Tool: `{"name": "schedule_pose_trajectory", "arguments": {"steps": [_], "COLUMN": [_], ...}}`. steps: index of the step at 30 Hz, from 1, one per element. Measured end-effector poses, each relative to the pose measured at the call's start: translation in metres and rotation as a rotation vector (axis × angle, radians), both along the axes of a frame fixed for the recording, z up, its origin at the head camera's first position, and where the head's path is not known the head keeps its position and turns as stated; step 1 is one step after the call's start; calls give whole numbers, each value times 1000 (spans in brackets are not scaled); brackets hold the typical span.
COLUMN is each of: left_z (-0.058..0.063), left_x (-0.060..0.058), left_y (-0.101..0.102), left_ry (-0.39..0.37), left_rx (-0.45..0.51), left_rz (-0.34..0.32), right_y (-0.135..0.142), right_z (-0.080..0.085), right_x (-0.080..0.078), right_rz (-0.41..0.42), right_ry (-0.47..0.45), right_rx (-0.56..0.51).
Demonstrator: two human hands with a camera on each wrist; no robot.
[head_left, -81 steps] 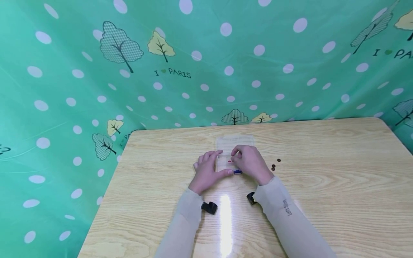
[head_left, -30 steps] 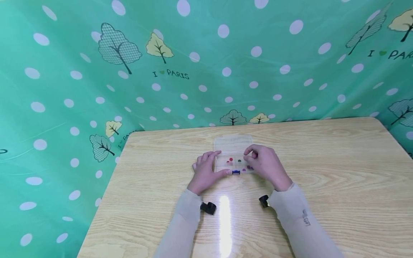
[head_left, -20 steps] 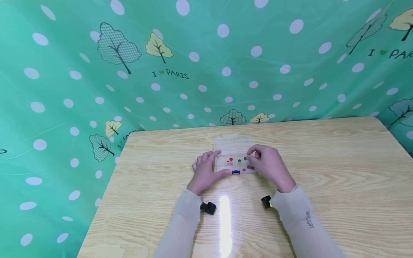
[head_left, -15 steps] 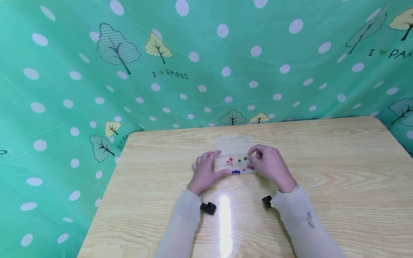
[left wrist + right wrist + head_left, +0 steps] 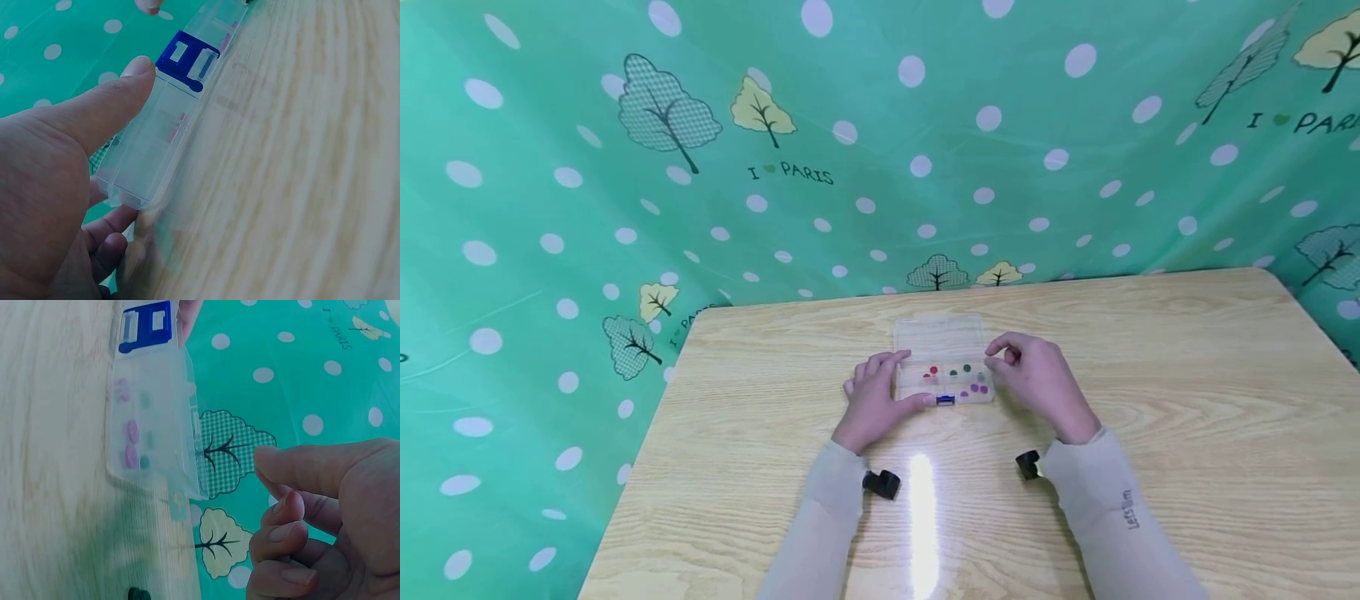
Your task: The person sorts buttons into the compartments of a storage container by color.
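A clear plastic compartment box [image 5: 914,380] stands on the table, its lid [image 5: 938,335] folded back away from me. My left hand [image 5: 872,402] grips its left end, thumb along the front near the blue clasp [image 5: 945,400] and fingers at the left and back. Inside are red discs [image 5: 934,370] at back left, three green discs [image 5: 967,367] at back right and three purple discs [image 5: 974,387] at front right. My right hand [image 5: 1036,379] hovers at the box's right end, thumb and forefinger bent toward each other, nothing visible between them.
The wooden table [image 5: 760,417] reaches to a green polka-dot cloth [image 5: 850,100] behind. A small dark thing [image 5: 139,594] lies on the table past the box's right end. Each wrist carries a black camera [image 5: 883,484].
My right hand has moved right, from over the box's middle to its right end, uncovering the green and purple discs; a third green disc now shows. My left hand keeps its hold.
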State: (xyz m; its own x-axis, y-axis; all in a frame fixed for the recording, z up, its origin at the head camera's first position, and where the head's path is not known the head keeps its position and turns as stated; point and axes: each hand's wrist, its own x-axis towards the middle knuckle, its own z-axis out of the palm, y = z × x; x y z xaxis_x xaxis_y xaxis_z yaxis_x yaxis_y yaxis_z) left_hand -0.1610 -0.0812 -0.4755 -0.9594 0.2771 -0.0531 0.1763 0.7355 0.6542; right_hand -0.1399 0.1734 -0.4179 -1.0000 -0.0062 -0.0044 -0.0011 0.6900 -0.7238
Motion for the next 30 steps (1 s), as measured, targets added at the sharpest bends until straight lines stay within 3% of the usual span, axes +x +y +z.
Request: {"name": "schedule_pose_trajectory", "arguments": {"steps": [30], "left_z": [0], "left_x": [-1], "left_y": [1], "left_ry": [13], "left_rx": [-5], "left_rz": [-2], "right_y": [42], "right_z": [-14], "right_x": [-8], "right_rz": [-44], "right_ry": [-68], "right_rx": [-35]}}
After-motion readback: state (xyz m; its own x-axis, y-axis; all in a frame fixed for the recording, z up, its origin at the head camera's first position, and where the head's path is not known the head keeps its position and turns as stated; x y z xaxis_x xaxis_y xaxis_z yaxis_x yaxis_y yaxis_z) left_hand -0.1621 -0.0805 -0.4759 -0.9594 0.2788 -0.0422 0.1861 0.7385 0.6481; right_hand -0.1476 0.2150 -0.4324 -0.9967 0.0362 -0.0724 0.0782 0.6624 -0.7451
